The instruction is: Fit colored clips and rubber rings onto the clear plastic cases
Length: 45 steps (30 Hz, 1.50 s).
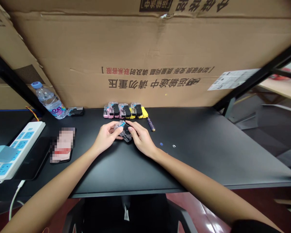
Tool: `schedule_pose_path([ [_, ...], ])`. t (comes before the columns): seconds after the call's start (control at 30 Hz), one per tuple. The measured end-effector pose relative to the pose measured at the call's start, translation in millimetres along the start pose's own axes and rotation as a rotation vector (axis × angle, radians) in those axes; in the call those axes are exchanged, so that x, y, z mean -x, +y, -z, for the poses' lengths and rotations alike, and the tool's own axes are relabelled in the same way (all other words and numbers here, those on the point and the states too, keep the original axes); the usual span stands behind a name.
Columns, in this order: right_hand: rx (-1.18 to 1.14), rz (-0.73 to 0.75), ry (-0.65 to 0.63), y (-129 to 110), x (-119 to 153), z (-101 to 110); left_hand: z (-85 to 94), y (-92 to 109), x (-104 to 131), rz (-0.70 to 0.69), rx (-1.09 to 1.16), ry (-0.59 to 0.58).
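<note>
A small clear-and-black plastic device [126,135] with a blue patch and a round black part is held up over the table, tilted, between my two hands. My left hand [108,134] grips its left side, the thumb pressed on the clear face. On the right side my right hand [140,137] holds the black part with thumb and fingers. Behind them stands a row of similar devices [123,110] with pink and yellow parts. A small purple-handled screwdriver [151,124] lies just right of that row.
Farther left are another clear-and-black device [76,111], a water bottle [49,101], a phone [63,145], a dark slab [35,158] and a white power strip [21,145]. A blue disc [161,144] and a small white piece [174,146] lie at right. Cardboard [147,48] walls the back.
</note>
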State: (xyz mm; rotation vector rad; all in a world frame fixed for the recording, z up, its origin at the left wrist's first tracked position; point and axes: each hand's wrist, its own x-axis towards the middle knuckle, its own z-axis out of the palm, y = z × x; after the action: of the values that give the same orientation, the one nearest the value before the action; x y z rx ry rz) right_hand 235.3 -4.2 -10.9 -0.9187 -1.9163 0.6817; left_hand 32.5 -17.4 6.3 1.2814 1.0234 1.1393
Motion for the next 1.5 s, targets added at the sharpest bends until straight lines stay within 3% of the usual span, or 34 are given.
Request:
schedule_pose_path([
  [0.67,0.018,0.017,0.017,-1.0,0.2,0.1,2.6,-4.2,-2.0,-0.019,-0.031,-0.041],
  [0.77,0.010,0.094,-0.013,2.6,-4.3,8.4,6.9,-2.2,-2.3,-0.158,-0.159,-0.034],
  [0.97,0.052,0.332,-0.043,5.0,-12.2,26.8,23.3,11.2,0.4,-0.704,-0.638,-0.069],
  [1.13,0.113,0.456,0.059,3.5,-11.5,29.5,23.0,17.3,-0.9,-0.854,-0.684,0.006],
  [1.2,0.097,0.435,0.094,3.4,-11.9,29.9,20.9,18.3,-2.1,-0.803,-0.625,0.042],
  [1.27,0.055,0.350,0.120,3.4,-12.8,29.1,18.5,17.5,-3.0,-0.665,-0.523,0.071],
  [1.37,-0.079,0.087,0.108,3.8,-13.7,23.8,13.6,11.1,-3.5,-0.407,-0.329,0.095],
  [1.5,-0.345,-0.262,0.066,5.1,-14.8,15.2,8.0,0.7,-4.8,-0.163,-0.218,-0.036],
])
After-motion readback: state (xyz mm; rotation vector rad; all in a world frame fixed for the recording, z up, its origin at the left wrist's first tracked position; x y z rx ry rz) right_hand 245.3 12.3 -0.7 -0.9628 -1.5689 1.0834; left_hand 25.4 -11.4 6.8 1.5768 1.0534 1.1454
